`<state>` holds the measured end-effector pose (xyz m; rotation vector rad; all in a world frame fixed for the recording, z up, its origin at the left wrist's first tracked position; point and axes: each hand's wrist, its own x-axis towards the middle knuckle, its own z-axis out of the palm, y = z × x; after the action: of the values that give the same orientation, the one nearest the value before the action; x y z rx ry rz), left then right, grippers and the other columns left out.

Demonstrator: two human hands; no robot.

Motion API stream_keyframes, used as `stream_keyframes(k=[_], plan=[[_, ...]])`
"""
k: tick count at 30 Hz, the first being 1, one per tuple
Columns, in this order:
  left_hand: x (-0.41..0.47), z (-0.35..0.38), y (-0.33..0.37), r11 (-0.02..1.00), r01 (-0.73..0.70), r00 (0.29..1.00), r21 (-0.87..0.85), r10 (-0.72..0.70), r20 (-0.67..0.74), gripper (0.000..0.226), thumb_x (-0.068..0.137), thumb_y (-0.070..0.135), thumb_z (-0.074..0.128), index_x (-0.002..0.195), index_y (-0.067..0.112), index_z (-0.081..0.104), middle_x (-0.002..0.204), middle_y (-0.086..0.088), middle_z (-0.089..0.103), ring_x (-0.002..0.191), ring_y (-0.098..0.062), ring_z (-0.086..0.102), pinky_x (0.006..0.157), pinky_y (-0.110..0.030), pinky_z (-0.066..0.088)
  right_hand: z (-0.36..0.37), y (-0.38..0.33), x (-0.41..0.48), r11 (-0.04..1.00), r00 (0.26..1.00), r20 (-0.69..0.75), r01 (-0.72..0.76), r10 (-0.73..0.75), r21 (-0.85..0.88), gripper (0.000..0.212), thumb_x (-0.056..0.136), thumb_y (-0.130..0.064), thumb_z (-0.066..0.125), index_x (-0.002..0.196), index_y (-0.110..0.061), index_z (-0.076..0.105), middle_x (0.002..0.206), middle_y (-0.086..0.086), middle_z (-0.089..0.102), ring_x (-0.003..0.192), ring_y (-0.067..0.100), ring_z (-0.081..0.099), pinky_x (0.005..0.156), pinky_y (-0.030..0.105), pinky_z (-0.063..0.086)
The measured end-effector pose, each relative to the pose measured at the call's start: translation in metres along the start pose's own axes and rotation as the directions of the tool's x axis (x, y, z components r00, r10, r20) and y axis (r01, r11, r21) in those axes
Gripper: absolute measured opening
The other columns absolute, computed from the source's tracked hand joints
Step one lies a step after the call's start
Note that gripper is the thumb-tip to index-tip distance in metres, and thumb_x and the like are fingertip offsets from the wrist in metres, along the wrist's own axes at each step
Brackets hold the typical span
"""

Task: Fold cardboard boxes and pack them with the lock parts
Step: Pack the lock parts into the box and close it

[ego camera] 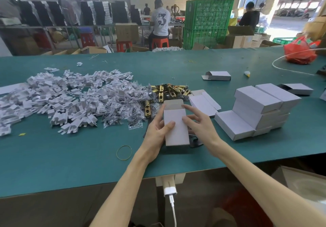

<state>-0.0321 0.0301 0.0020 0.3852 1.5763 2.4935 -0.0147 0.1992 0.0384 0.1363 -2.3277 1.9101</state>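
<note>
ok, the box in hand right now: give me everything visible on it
The held box is an oblong carton of plain white cardboard, grey-brown inside. Its far end is open, with the tuck flap standing up; the contents are hidden. It points away from the camera over the green table. The left hand grips its left side, thumb on the top face. The right hand lays straight fingers along its right edge.
</note>
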Motion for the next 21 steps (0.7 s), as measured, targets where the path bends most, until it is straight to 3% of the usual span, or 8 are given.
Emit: stream_keyframes(k=[4, 9, 12, 15, 21], plan=[[-0.001, -0.001, 0.002, 1.0, 0.013, 1.0, 0.02, -0.012, -0.028, 0.048, 0.091, 0.014, 0.078, 0.134, 0.031, 0.065, 0.123, -0.008, 0.074, 0.107, -0.031, 0.072, 0.084, -0.045, 0.063, -0.001, -0.001, -0.006, 1.0, 1.0, 0.008, 0.029, -0.029, 0.007, 0.033, 0.102, -0.02, 0.059, 0.134, -0.026, 0.061, 0.11, 0.005, 0.068, 0.102, 0.025, 0.067, 0.084, 0.042, 0.062], [-0.002, -0.001, 0.003, 0.998, 0.044, 0.997, 0.041, -0.041, -0.072, 0.018, 0.089, 0.028, 0.075, 0.106, 0.026, 0.077, 0.114, -0.01, 0.075, 0.099, -0.027, 0.072, 0.085, -0.048, 0.061, -0.001, 0.004, -0.015, 0.998, 0.999, 0.007, 0.05, -0.05, 0.026, 0.028, 0.1, -0.022, 0.062, 0.128, -0.027, 0.064, 0.105, -0.002, 0.069, 0.095, 0.013, 0.066, 0.066, 0.024, 0.056], [-0.003, 0.0, 0.003, 0.996, 0.039, 0.998, 0.082, -0.035, -0.044, 0.021, 0.092, 0.03, 0.073, 0.111, 0.021, 0.077, 0.117, -0.011, 0.074, 0.101, -0.027, 0.07, 0.09, -0.05, 0.059, -0.002, 0.009, -0.021, 0.996, 1.0, -0.008, 0.018, -0.018, 0.089, 0.025, 0.1, -0.023, 0.062, 0.124, -0.029, 0.067, 0.1, -0.01, 0.07, 0.088, 0.006, 0.067, 0.057, 0.019, 0.052], [-0.005, 0.001, 0.004, 0.995, 0.038, 0.999, 0.094, -0.035, -0.031, 0.027, 0.092, 0.027, 0.073, 0.116, 0.016, 0.076, 0.122, -0.014, 0.074, 0.103, -0.027, 0.07, 0.092, -0.049, 0.058, -0.003, 0.012, -0.026, 0.99, 1.0, -0.01, -0.009, 0.011, 0.144, 0.025, 0.1, -0.025, 0.062, 0.123, -0.03, 0.067, 0.1, -0.019, 0.07, 0.089, 0.007, 0.069, 0.059, 0.021, 0.054], [-0.005, 0.0, 0.007, 0.997, 0.065, 0.998, 0.034, -0.066, 0.004, 0.034, 0.09, 0.021, 0.074, 0.123, 0.013, 0.075, 0.127, -0.015, 0.073, 0.105, -0.026, 0.07, 0.094, -0.044, 0.059, -0.003, 0.013, -0.032, 0.987, 1.0, -0.001, 0.004, -0.004, 0.162, 0.026, 0.101, -0.026, 0.059, 0.126, -0.028, 0.065, 0.103, -0.011, 0.071, 0.089, 0.007, 0.067, 0.059, 0.019, 0.053]])
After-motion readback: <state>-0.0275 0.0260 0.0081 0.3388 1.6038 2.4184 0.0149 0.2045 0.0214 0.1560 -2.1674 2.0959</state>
